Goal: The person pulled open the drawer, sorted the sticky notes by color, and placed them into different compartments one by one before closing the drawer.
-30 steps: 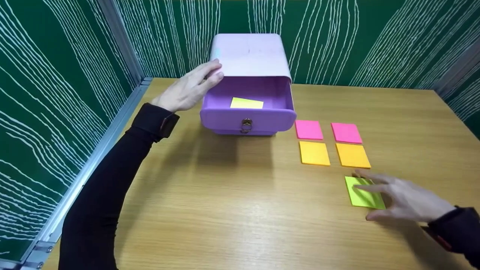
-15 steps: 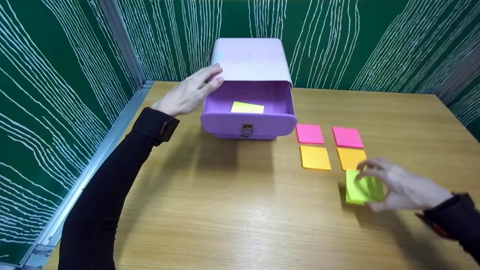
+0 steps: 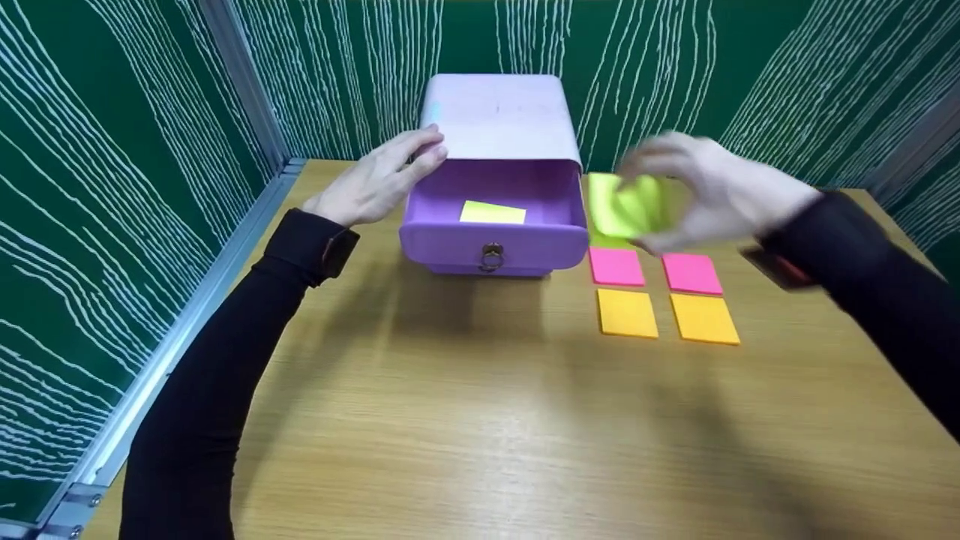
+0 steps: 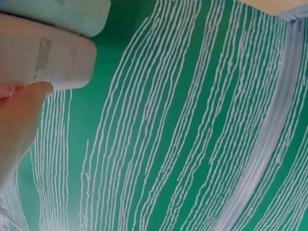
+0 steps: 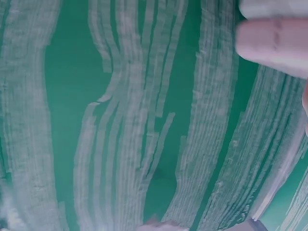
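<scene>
A lilac drawer box stands at the back with its purple drawer pulled out. One yellow-green sticky note pad lies inside the drawer. My left hand rests on the upper left front corner of the box, fingers extended; the left wrist view shows the thumb against the box. With thumb and fingers my right hand grips a lime-green sticky note pad, raised just right of the drawer and blurred by motion. Only blurred box corners and green wall show in the right wrist view.
On the wooden table right of the drawer lie two pink pads and, nearer, two orange pads. Green walls with white streaks enclose the back and sides. A metal frame rail runs along the left edge.
My right hand has picked the lime-green pad off the table at the right and carried it up and left toward the drawer. The left hand has stayed on the box.
</scene>
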`<act>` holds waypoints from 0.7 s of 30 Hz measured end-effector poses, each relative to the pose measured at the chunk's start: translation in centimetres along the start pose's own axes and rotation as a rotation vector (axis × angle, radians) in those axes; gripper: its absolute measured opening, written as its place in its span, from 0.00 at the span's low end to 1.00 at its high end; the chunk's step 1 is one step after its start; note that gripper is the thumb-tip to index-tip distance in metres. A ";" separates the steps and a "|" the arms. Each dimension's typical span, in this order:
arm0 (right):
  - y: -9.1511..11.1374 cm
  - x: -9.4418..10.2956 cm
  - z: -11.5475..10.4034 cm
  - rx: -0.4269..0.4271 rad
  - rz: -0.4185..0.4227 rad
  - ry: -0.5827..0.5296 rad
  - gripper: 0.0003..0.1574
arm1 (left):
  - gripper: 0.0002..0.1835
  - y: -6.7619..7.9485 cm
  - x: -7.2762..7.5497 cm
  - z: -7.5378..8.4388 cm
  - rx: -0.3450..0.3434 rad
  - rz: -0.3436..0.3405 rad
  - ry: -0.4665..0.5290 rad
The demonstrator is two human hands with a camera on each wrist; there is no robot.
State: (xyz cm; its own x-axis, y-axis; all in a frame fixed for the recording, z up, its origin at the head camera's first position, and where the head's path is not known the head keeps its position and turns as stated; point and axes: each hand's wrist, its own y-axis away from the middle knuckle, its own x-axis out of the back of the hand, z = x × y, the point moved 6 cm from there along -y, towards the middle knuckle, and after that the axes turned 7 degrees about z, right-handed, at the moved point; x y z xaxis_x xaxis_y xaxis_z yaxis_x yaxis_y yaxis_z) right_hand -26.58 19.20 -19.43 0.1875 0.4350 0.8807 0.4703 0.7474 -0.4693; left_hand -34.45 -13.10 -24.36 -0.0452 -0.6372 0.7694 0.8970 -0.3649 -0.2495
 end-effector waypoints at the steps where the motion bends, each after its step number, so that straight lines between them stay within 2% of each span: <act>1: -1.3 -0.3 -0.1 -0.005 -0.011 -0.019 0.31 | 0.39 -0.1 0.0 0.1 -0.001 0.001 -0.001; 6: -6.5 -2.2 -0.7 0.002 -0.065 -0.096 0.22 | 0.38 -0.5 -0.2 0.3 -0.007 0.009 -0.011; 10: -9.3 -3.6 -0.7 -0.008 -0.066 -0.138 0.20 | 0.38 -0.6 -0.2 0.3 -0.001 0.013 -0.026; 14: -10.8 -5.0 -0.7 0.002 -0.052 -0.151 0.21 | 0.38 -0.5 -0.2 0.2 -0.006 0.016 -0.025; 21: -11.7 -7.0 -1.3 -0.036 -0.134 -0.123 0.22 | 0.37 -0.6 0.3 0.1 -0.010 0.019 -0.046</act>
State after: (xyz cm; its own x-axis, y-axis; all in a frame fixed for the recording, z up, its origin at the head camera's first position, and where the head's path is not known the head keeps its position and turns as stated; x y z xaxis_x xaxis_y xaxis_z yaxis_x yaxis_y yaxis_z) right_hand -32.33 6.73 -20.05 0.0153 0.3924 0.9197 0.5146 0.7855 -0.3437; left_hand -34.90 -12.98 -23.92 -0.0072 -0.6124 0.7906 0.8933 -0.3593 -0.2701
